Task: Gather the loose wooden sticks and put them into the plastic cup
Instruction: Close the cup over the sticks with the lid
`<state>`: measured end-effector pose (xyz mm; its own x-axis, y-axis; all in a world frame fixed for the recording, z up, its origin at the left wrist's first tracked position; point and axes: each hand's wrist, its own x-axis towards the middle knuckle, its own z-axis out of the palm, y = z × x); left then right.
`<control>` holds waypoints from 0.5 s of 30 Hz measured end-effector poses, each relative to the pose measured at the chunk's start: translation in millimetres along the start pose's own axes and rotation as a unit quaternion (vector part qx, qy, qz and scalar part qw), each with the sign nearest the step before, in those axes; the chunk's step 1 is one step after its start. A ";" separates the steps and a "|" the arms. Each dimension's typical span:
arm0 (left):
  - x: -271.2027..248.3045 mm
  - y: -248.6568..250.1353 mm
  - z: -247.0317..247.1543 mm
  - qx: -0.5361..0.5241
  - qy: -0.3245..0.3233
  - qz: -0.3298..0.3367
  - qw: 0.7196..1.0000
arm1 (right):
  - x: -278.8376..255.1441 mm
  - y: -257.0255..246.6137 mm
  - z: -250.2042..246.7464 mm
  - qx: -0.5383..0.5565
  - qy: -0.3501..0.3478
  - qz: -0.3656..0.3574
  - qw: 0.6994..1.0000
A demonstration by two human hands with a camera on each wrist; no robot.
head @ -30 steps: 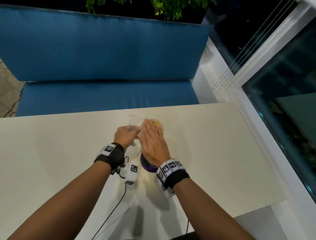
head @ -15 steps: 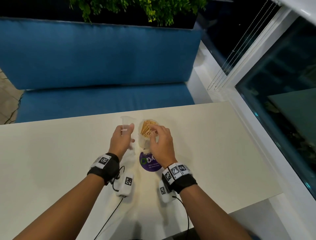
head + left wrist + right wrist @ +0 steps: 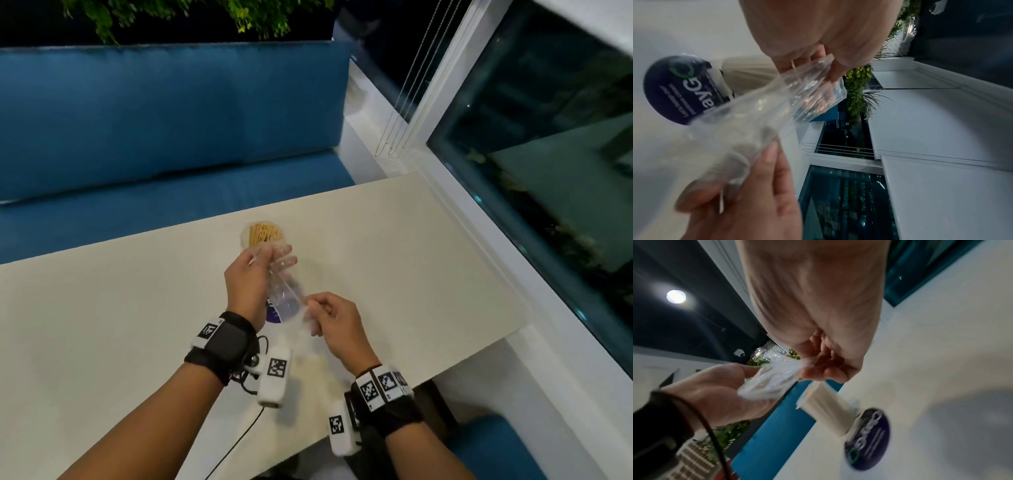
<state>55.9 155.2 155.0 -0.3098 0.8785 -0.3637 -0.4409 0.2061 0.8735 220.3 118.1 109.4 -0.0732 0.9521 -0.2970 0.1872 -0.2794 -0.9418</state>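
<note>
Left hand (image 3: 247,281) grips a clear plastic cup (image 3: 286,291) tilted over the table (image 3: 411,260). Right hand (image 3: 337,323) pinches its rim. Sticks (image 3: 263,234) sit in another cup behind

Both hands raised close together, left hand (image 3: 247,281) and right hand (image 3: 337,322) seemingly pinching, fingers curled

bare forearms, no sleeves. left wrist band (image 3: 224,342) black, wide, fabric-like, with a white tag (image 3: 208,332) printed in a black square-code pattern on its outer edge. white rounded camera pod (image 3: 275,376) hangs off it, one square-code marker on its face; thin black cable (image 3: 236,442) loops at the band and trails toward the body. right wrist band (image 3: 397,413) black, topped by a white strip (image 3: 382,385) of three code markers; white pod (image 3: 340,428) with one marker beside it.
</note>
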 end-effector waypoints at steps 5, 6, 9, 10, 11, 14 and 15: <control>5.5 -19.2 37.8 -0.007 -0.024 -0.023 0.999 | -2.3 8.3 -44.7 -0.013 0.060 0.016 0.998; 5.1 -25.1 44.1 0.004 -0.051 -0.029 0.998 | 0.2 7.3 -50.9 -0.009 0.061 0.015 0.998; 5.6 -47.3 64.9 0.027 -0.102 -0.054 0.993 | 11.5 3.7 -70.7 0.001 0.048 0.002 0.999; 6.7 -54.8 71.8 0.032 -0.107 -0.056 0.992 | 16.3 3.5 -78.5 -0.009 0.048 -0.008 0.999; 8.1 -61.0 76.4 0.034 -0.106 -0.058 0.992 | 22.0 4.6 -84.5 -0.020 0.051 -0.012 0.998; 14.9 -82.5 82.5 0.090 -0.092 -0.073 0.989 | 48.8 18.4 -108.3 -0.035 0.075 0.005 0.997; 17.6 -90.3 80.8 0.144 -0.092 -0.078 0.982 | 62.9 26.9 -117.2 -0.043 0.087 0.023 0.995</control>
<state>158.3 186.9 95.9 -0.0886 0.8839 -0.4592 -0.2068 0.4347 0.8765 335.6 185.1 83.9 0.1073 0.9479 -0.2999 0.2708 -0.3181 -0.9086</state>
